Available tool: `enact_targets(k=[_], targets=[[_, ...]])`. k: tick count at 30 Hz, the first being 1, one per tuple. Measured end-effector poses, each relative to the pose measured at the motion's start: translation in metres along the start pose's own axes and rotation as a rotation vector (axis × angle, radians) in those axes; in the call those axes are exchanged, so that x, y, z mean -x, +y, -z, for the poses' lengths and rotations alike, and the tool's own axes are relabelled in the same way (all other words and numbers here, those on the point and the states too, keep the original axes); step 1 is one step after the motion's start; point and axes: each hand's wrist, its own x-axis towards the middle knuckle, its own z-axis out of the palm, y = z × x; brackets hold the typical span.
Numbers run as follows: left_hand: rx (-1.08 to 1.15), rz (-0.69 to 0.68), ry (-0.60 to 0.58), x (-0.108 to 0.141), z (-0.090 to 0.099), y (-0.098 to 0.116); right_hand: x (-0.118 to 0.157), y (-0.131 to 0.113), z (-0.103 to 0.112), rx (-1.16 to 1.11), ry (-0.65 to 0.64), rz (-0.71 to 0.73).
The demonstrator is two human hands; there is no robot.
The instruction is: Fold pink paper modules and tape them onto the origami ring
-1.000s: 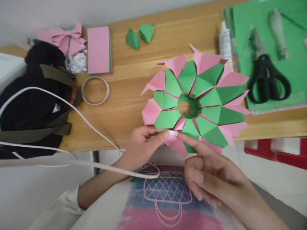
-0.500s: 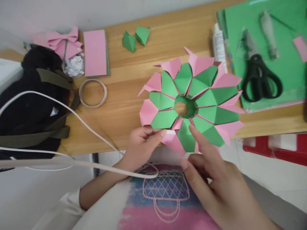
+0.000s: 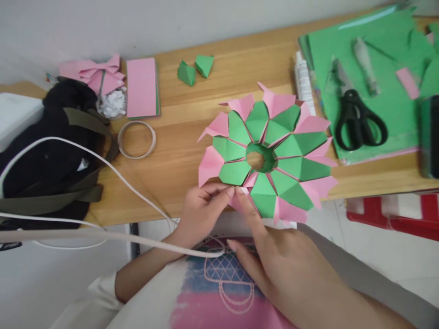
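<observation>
A ring-shaped paper flower (image 3: pixel 291 144) of folded green and pink petals, with a hole in its middle, lies at the front edge of the wooden table. My left hand (image 3: pixel 202 208) pinches its near-left edge between thumb and fingers. From the right, the outstretched index finger of my right hand (image 3: pixel 284 256) presses on a pink petal, beside a small white patch close to my left thumb. The right thumb is spread away from that finger, and the hand grips nothing visible. Its other fingers are mostly hidden.
Black scissors (image 3: pixel 358 119) lie on green sheets (image 3: pixel 387 68) at right, beside a white glue bottle (image 3: pixel 303 84). Behind are two folded green pieces (image 3: pixel 195 68). At left are a tape roll (image 3: pixel 137 139), pink paper stack (image 3: pixel 141 87), black bag (image 3: pixel 68 151) and white cable (image 3: pixel 126 176).
My right hand has moved left, and its index finger now touches the petal beside my left thumb. The left hand keeps its pinch. The camera view has shifted slightly.
</observation>
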Motion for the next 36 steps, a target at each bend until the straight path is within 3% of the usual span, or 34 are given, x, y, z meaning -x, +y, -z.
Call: enact_targets(k=[5,12,20,26,36], targets=[[0.033,0.030,-0.001,0.000,-0.002,-0.004,-0.001,-0.003,0.000,0.088,-0.066,-0.021],[0.050,0.086,0.009,0.000,-0.003,-0.004,0.000,-0.002,0.001,0.101,-0.022,-0.034],[0.293,0.179,-0.042,0.000,-0.007,-0.014,0.002,0.000,0.002,0.060,-0.010,-0.008],[0.073,0.082,-0.077,-0.001,-0.006,-0.005,0.001,-0.002,0.002,0.077,-0.018,-0.032],[-0.028,-0.016,-0.071,0.000,-0.007,0.001,0.000,-0.001,0.004,0.102,-0.022,-0.042]])
